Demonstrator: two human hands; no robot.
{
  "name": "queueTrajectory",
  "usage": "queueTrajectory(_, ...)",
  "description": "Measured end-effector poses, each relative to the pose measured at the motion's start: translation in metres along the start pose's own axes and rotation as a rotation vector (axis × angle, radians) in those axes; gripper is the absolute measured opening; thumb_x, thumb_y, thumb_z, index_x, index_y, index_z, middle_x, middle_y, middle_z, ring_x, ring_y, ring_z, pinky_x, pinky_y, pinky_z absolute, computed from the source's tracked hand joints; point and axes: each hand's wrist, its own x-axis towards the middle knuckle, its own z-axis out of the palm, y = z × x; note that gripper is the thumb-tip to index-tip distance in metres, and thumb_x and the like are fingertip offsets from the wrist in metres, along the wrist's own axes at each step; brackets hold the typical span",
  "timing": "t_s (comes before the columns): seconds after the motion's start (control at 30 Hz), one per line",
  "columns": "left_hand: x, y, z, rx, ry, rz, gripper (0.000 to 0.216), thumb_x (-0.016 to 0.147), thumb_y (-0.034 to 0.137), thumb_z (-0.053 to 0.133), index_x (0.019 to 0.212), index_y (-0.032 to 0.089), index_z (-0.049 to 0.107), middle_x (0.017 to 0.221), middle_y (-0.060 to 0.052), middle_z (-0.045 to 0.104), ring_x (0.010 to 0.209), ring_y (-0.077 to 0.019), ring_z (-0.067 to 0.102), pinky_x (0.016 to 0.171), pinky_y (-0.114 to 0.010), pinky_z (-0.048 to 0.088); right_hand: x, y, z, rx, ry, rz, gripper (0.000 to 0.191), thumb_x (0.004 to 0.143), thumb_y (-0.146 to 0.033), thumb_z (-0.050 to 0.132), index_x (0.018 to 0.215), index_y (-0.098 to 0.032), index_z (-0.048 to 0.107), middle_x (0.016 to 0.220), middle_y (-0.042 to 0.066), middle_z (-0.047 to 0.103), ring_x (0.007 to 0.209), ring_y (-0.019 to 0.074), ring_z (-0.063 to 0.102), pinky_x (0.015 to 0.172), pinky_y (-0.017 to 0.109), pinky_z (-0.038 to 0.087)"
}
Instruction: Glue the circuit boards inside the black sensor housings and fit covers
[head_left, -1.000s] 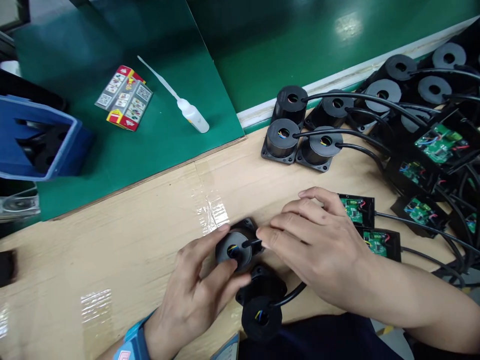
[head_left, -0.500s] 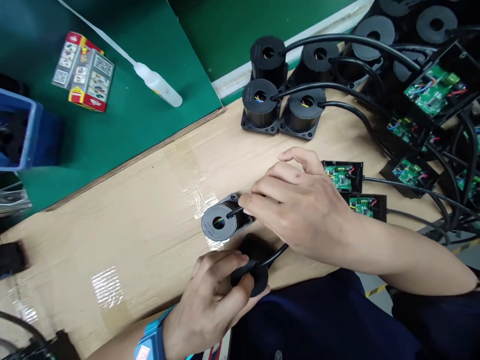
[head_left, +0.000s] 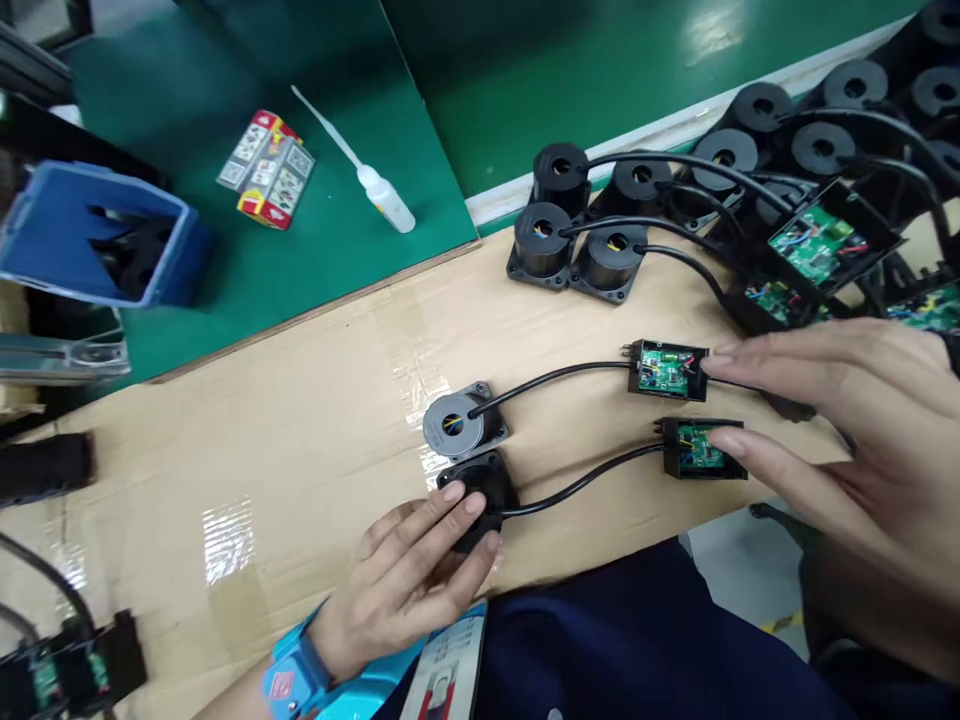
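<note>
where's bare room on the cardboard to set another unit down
Bare cardboard lies left of the grey-topped unit, up to the green mat, and between the upper cable and the four upright units. Crowded: the right end, with boards, cables and the right hand.

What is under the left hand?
A black coil unit on a square base lies under the left hand; its cable runs right to a small box holding a green board. The fingers cover its top, so its centre hole is hidden.

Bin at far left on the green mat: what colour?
The bin is blue; the head view shows it best.
</note>
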Motion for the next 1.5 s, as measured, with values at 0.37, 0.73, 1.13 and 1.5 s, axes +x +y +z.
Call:
queueTrajectory(0.37,-0.017,0.004,0.018,-0.006,-0.006,-0.101,0.043,0.086,0.001,0.074,0.124,0.02,0.068,0.133,-0.012,0.069,0.14,-0.0301,0.057,0.108,-0.045,0.058,-0.042,0.003,0.043,0.131,0.043,-0.148,0.034,0.087,-0.028,0.083,0.119,-0.021,0.072,0.11,0.012,0.078,0.101,0.0288,0.074,0.092,0.047,0.056)
queueTrajectory(0.73,0.012,0.023,0.027,-0.602,0.15,-0.406,0.024,0.099,0.016,0.061,0.123,0.021,0.061,0.139,-0.014,0.06,0.129,-0.0262,0.062,0.103,-0.044,0.057,-0.042,-0.064,0.116,0.482,-0.21,-0.241,0.061,0.1,-0.044,0.065,0.145,-0.008,0.049,0.136,0.018,0.066,0.129,0.026,0.063,0.109,0.04,0.056)
queueTrajectory(1.13,0.008,0.056,0.03,-1.403,0.2,-0.68,0.017,0.102,0.036,0.059,0.115,0.029,0.066,0.141,-0.005,0.064,0.13,-0.0244,0.06,0.11,-0.04,0.046,-0.042,-0.067,0.124,0.773,0.094,-0.334,0.056,0.079,-0.033,0.086,0.126,-0.016,0.061,0.113,0.011,0.074,0.117,0.0257,0.07,0.108,0.039,0.058)
queueTrajectory(1.5,0.005,0.066,0.029,-1.473,0.159,-0.695,0.028,0.103,0.04,0.059,0.126,0.035,0.043,0.143,-0.003,0.058,0.134,-0.0218,0.055,0.109,-0.038,0.044,-0.044,-0.067,0.115,0.748,0.141,-0.374,0.042,0.087,-0.033,0.078,0.122,-0.016,0.064,0.108,0.01,0.078,0.115,0.0245,0.071,0.101,0.038,0.061)
